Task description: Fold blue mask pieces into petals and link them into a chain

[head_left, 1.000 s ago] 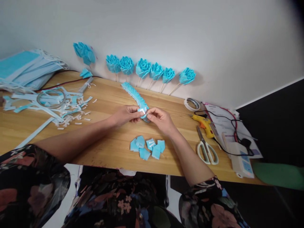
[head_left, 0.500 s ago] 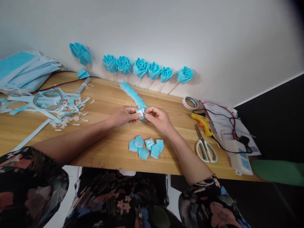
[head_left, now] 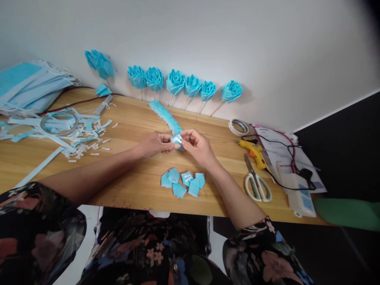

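My left hand [head_left: 157, 142] pinches a blue fabric petal [head_left: 176, 139] with white strips of tape on it. From the other side, my right hand [head_left: 198, 145] has thumb and fingertips closed at the petal's right edge, on the tape; whether they grip the tape or the fabric is too small to make out. A long row of overlapping blue petals [head_left: 164, 115] runs from beneath the fingers toward the wall. Nearer my body lie several loose blue petals [head_left: 179, 190], one bearing white strips.
Blue fabric roses [head_left: 175, 82] on sticks lean along the wall. To the right are a tape roll [head_left: 238, 127], a yellow glue gun [head_left: 255, 153], scissors [head_left: 257, 184] and a power strip [head_left: 299, 196]. Fabric scraps [head_left: 86, 136] and stacked face masks [head_left: 29, 85] fill the left side.
My right fingertips have shifted slightly over the tape on the petal. My left hand keeps its hold, and the loose petals lie as before.
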A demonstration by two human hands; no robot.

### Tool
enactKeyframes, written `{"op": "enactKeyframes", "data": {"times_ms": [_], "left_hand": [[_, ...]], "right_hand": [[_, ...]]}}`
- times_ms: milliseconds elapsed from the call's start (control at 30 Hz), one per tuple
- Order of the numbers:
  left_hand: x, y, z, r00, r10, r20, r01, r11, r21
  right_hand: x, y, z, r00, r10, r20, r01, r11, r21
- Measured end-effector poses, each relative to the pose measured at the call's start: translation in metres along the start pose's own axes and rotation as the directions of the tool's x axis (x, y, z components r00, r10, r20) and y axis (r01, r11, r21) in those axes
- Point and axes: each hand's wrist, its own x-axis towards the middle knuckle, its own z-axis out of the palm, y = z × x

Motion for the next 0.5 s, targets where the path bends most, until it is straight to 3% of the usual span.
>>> {"op": "enactKeyframes", "data": {"times_ms": [233, 500], "left_hand": [[-0.0015, 0.0041, 0.0023, 0.998, 0.042, -0.037, -0.041, 0.999, 0.028], [-0.0045, 0.0091, 0.0023, 1.0, 0.024, 0.011, -0.025, 0.993, 0.118]], "right_hand": [[0.0002, 0.0004, 0.0007, 1.0, 0.019, 0.009, -0.019, 0.996, 0.082], [-0.0022, -0.0044, -0.005, 0.997, 0.073, 0.025, -0.075, 0.993, 0.095]]}}
